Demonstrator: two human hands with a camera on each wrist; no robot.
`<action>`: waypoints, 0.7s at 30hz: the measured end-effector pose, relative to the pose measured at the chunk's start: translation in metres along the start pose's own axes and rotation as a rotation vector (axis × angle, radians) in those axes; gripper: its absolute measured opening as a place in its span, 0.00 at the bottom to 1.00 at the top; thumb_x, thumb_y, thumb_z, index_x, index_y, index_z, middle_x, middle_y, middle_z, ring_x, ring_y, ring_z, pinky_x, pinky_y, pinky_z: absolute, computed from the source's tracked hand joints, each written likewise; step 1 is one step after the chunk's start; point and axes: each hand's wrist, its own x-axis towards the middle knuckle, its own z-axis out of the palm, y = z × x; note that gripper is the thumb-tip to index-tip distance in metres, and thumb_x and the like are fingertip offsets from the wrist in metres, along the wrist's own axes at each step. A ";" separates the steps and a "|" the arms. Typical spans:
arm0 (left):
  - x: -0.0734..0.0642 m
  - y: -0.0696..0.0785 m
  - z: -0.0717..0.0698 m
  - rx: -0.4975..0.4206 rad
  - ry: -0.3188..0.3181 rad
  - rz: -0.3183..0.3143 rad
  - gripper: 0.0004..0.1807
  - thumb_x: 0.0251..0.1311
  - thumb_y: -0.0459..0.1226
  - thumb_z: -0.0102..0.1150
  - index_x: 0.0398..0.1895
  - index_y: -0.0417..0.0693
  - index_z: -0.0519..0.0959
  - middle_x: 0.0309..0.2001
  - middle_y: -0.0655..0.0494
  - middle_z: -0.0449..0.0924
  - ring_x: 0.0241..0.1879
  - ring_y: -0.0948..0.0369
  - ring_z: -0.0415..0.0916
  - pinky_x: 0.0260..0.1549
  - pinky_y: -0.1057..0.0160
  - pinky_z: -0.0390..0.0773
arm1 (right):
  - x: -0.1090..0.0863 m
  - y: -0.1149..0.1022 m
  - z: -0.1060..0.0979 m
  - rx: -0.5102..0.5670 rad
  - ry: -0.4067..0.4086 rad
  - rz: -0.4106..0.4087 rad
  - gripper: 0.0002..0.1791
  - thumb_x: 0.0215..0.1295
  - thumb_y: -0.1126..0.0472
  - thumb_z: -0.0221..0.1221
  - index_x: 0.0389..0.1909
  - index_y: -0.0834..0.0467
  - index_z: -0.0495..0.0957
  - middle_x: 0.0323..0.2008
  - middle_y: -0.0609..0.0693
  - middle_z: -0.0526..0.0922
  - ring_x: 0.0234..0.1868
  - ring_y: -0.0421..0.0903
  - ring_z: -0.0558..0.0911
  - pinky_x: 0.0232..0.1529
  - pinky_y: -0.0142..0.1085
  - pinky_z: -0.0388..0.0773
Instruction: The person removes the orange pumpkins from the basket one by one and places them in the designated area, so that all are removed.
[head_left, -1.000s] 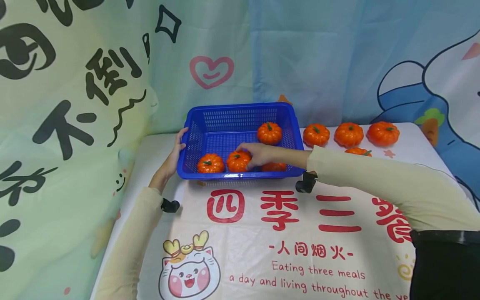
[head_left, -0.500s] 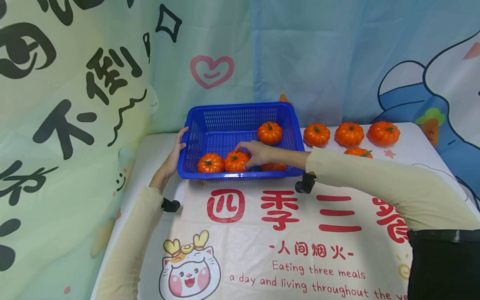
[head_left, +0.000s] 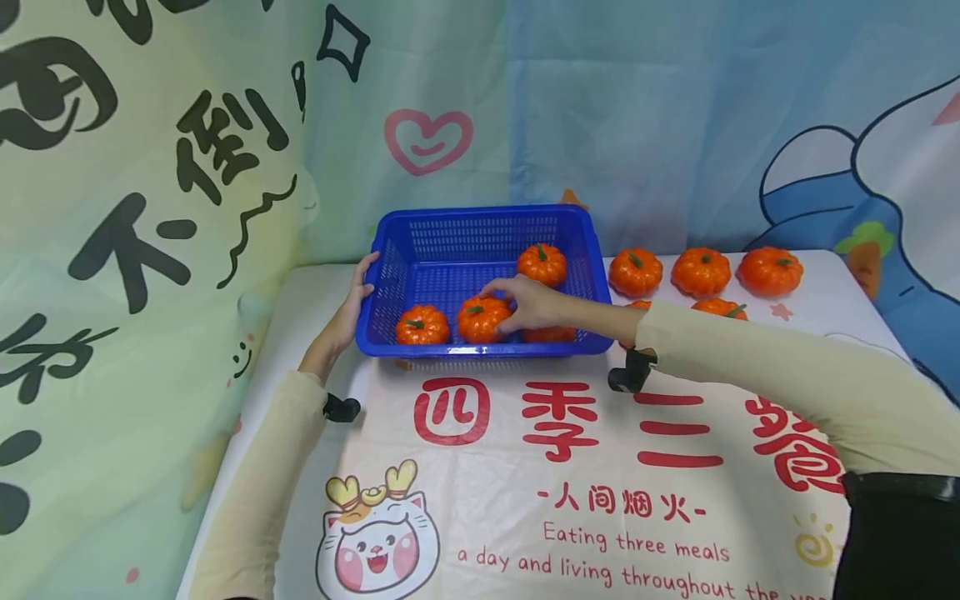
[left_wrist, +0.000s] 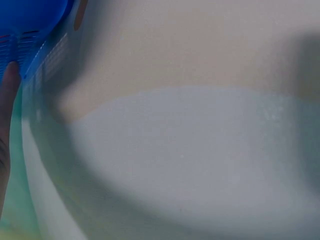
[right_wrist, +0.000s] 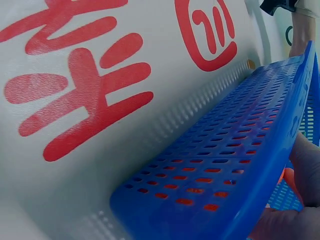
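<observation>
In the head view a blue plastic basket [head_left: 483, 351] with slotted walls stands at the back of the table. My left hand [head_left: 351, 304] presses against its left outer side; in the left wrist view a straight finger [left_wrist: 9, 95] touches the basket's wall. Inside, my right hand [head_left: 531, 302] grips a small orange toy pumpkin [head_left: 482, 320] with a green stem, thumb and fingers on its right and top. Another pumpkin [head_left: 422, 325] sits to its left, one [head_left: 542, 265] behind the hand, and one [head_left: 549, 334] is partly hidden under the hand and front rim.
Several more pumpkins stand on the table right of the basket, including one [head_left: 635, 272] close to its wall and one [head_left: 720, 308] partly behind the right sleeve [head_left: 750, 358]. A printed cloth [head_left: 525, 467] covers the table front. A patterned curtain [head_left: 600, 125] hangs behind.
The gripped pumpkin shifted slightly left, then back right with my right hand, leaving a small gap from the left pumpkin. My right forearm moved a little right. My left hand stayed at the basket.
</observation>
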 end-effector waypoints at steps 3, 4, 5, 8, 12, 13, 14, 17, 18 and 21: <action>0.004 -0.004 -0.001 -0.002 -0.002 0.001 0.32 0.70 0.40 0.23 0.77 0.66 0.37 0.79 0.52 0.26 0.76 0.45 0.33 0.72 0.39 0.37 | -0.006 0.003 -0.002 0.030 0.025 -0.019 0.32 0.57 0.60 0.67 0.64 0.57 0.70 0.57 0.63 0.74 0.54 0.57 0.75 0.56 0.48 0.76; 0.004 -0.004 -0.001 -0.005 -0.003 0.002 0.32 0.70 0.40 0.23 0.77 0.66 0.37 0.78 0.52 0.26 0.76 0.45 0.33 0.72 0.39 0.37 | -0.007 0.003 -0.003 0.041 0.031 -0.021 0.32 0.57 0.60 0.67 0.64 0.57 0.70 0.57 0.63 0.74 0.53 0.56 0.75 0.55 0.47 0.77; 0.004 -0.003 0.000 -0.008 -0.004 0.002 0.32 0.70 0.40 0.22 0.77 0.66 0.37 0.78 0.52 0.26 0.76 0.45 0.34 0.72 0.39 0.37 | -0.009 0.004 -0.005 0.052 0.038 -0.024 0.32 0.57 0.59 0.67 0.64 0.57 0.70 0.57 0.62 0.75 0.52 0.56 0.76 0.54 0.46 0.78; -0.001 0.006 0.002 -0.010 -0.009 -0.011 0.32 0.70 0.39 0.22 0.77 0.62 0.37 0.78 0.49 0.25 0.76 0.43 0.34 0.72 0.39 0.37 | -0.016 0.005 -0.010 0.084 0.066 -0.010 0.32 0.58 0.57 0.67 0.64 0.55 0.69 0.55 0.61 0.76 0.49 0.55 0.76 0.51 0.45 0.79; -0.002 0.006 0.003 -0.005 -0.008 -0.015 0.32 0.71 0.39 0.23 0.77 0.62 0.37 0.78 0.50 0.25 0.76 0.44 0.34 0.73 0.40 0.37 | -0.031 0.004 -0.020 0.145 0.111 0.017 0.33 0.58 0.56 0.67 0.64 0.53 0.69 0.55 0.60 0.75 0.49 0.55 0.78 0.53 0.46 0.79; -0.002 0.006 0.003 -0.004 -0.008 -0.014 0.32 0.71 0.40 0.23 0.77 0.62 0.37 0.78 0.50 0.25 0.76 0.44 0.34 0.73 0.40 0.37 | -0.035 0.003 -0.022 0.162 0.122 0.031 0.33 0.58 0.56 0.67 0.65 0.52 0.69 0.55 0.60 0.75 0.50 0.55 0.79 0.53 0.46 0.79; -0.002 0.006 0.003 -0.004 -0.007 -0.012 0.32 0.71 0.39 0.23 0.77 0.62 0.37 0.78 0.50 0.25 0.76 0.44 0.33 0.73 0.40 0.37 | -0.040 0.003 -0.025 0.176 0.131 0.045 0.33 0.58 0.55 0.67 0.65 0.51 0.69 0.56 0.59 0.75 0.50 0.55 0.79 0.53 0.46 0.79; -0.001 0.005 0.002 0.002 0.000 0.000 0.32 0.71 0.39 0.23 0.77 0.61 0.37 0.78 0.50 0.25 0.77 0.45 0.32 0.73 0.40 0.35 | -0.054 0.001 -0.033 0.204 0.150 0.072 0.34 0.58 0.53 0.66 0.66 0.49 0.67 0.57 0.60 0.74 0.53 0.57 0.79 0.52 0.47 0.80; -0.001 0.005 0.002 0.000 0.003 0.003 0.32 0.71 0.39 0.23 0.77 0.61 0.37 0.78 0.50 0.25 0.77 0.45 0.32 0.73 0.40 0.35 | -0.059 0.000 -0.036 0.217 0.151 0.083 0.34 0.59 0.53 0.66 0.66 0.49 0.67 0.58 0.60 0.74 0.54 0.57 0.79 0.52 0.47 0.80; -0.001 0.004 0.002 -0.010 0.003 0.010 0.32 0.71 0.39 0.23 0.77 0.60 0.37 0.78 0.50 0.26 0.77 0.45 0.31 0.73 0.40 0.35 | -0.075 0.000 -0.041 0.240 0.149 0.083 0.34 0.59 0.53 0.66 0.67 0.49 0.66 0.60 0.61 0.72 0.56 0.59 0.78 0.52 0.48 0.80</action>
